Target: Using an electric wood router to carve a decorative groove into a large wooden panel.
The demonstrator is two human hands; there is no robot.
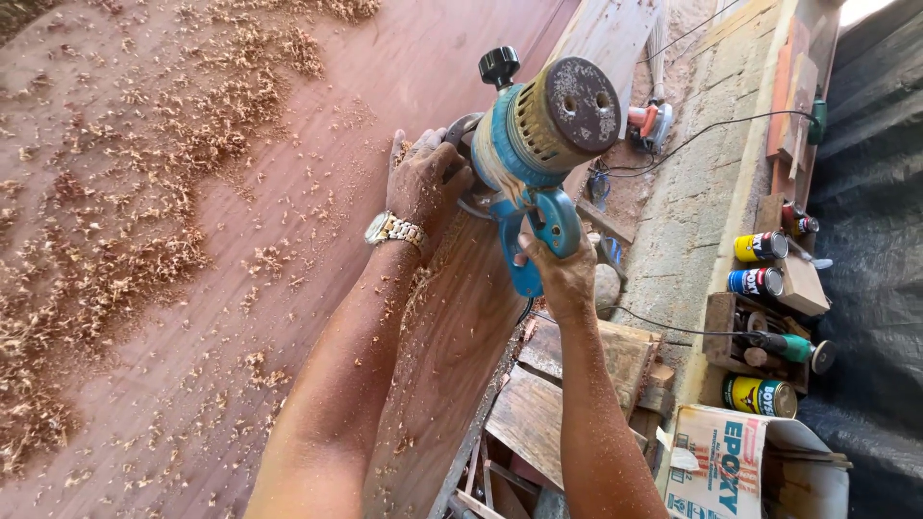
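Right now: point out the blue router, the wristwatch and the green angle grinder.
blue router (538,130), head view: on the side of its blue motor housing.
wristwatch (392,229), head view: on the metal band at the left wrist.
green angle grinder (790,348), head view: on its green body, on the shelf at right.

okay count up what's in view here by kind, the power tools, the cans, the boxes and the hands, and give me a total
Power tools: 3, the blue router held by the left hand and right hand, an orange tool and a green-handled tool beyond the reddish board.
Cans: 4, two yellow, one blue, one red-topped.
Cardboard boxes: 1.
Hands: 2.
Total: 10.
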